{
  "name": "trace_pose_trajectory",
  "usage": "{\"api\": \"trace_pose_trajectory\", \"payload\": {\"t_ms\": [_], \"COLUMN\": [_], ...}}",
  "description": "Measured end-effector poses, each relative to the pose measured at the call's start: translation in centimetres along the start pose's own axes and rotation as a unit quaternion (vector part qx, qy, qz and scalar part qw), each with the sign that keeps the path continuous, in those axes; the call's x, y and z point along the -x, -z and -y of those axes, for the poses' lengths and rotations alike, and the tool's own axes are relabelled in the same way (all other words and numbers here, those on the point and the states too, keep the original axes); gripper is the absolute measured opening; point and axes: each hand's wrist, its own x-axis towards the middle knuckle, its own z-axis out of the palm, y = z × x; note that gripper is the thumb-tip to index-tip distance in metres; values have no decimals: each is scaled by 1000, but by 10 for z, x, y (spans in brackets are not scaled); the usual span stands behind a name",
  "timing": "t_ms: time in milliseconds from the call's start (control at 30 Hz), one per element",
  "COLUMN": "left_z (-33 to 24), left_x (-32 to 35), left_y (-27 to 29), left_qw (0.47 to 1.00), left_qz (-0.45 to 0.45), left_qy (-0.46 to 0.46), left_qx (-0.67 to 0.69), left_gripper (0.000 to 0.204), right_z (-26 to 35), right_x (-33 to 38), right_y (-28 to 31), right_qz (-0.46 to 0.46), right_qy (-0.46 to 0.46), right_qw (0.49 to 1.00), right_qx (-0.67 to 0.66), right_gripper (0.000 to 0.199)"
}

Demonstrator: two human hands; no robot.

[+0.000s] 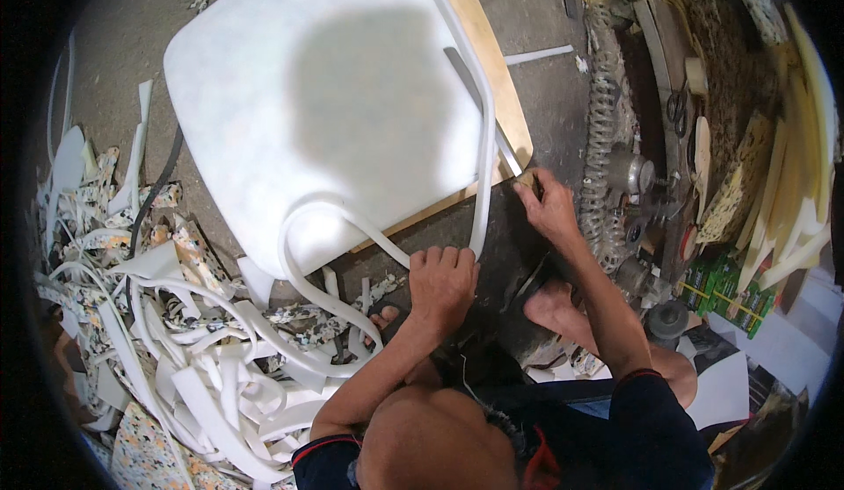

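Observation:
A white foam sheet (233, 121) with rounded corners lies over a plywood board (479, 15), whose edge shows at the right and front. My left hand (442, 286) is closed around a long white foam strip (485, 152), which runs down the sheet's right side and loops back across its front corner. Off that corner, my right hand (551, 207) grips the handle of a long knife (508, 152). Its blade reaches up and left over the sheet's right edge, passing under the strip. A head shadow darkens the sheet's middle.
White foam offcuts (211, 402) and speckled foam scraps (193, 257) are heaped at the lower left. To the right stand a coiled clear hose (601, 112), scissors (675, 116), a metal canister (631, 174), green packets (734, 292) and yellowish foam pieces (791, 138). My bare feet are close by.

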Motion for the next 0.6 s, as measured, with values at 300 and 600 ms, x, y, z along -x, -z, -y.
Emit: {"api": "trace_pose_trajectory", "payload": {"t_ms": [300, 600], "left_z": [-4, -2], "left_x": [2, 6], "left_y": [0, -2], "left_qw": [1000, 1000], "left_qz": [10, 2], "left_qy": [-8, -2], "left_qx": [-9, 9], "left_gripper": [18, 18], "right_z": [36, 46], "right_x": [-61, -75], "right_y": [-6, 8], "right_qz": [-51, -30], "right_qy": [85, 69], "right_qw": [995, 997], "right_qx": [-4, -7], "right_gripper": [38, 41]}}
